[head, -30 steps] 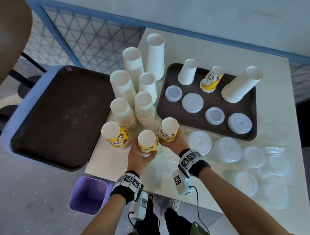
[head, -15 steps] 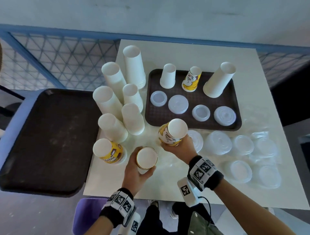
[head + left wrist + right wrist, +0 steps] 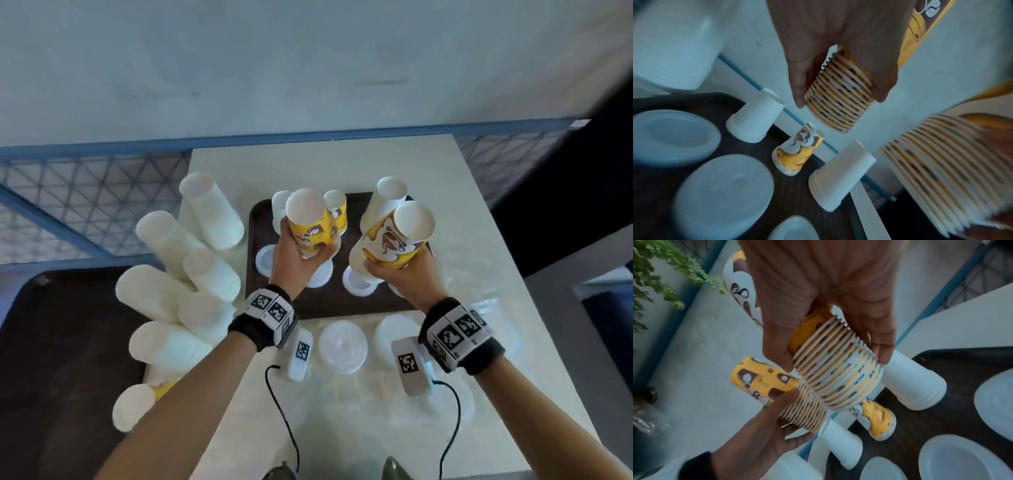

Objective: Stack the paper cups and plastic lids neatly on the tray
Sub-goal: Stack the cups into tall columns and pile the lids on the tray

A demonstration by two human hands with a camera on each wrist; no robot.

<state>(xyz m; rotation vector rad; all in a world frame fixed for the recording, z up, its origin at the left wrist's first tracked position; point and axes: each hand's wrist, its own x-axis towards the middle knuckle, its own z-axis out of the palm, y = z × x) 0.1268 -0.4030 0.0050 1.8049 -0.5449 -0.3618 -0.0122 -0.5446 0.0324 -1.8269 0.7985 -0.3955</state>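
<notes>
Matt paper cups [image 3: 310, 222], textured plastic tray [image 3: 329, 305]

White cup stacks [image 3: 191, 274] crowd frame left; cups [image 3: 388, 192] and lids [image 3: 265, 260] fill the tray [image 3: 329, 305] below my hands; bare tabletop [image 3: 342, 161] at upper centre.

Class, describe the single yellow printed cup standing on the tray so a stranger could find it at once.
Find the dark brown tray on the white table. Along its far edge stand upside-down cups: the yellow printed cup sits between a white cup and a white cup stack. It alone there is printed yellow and brown.
</notes>
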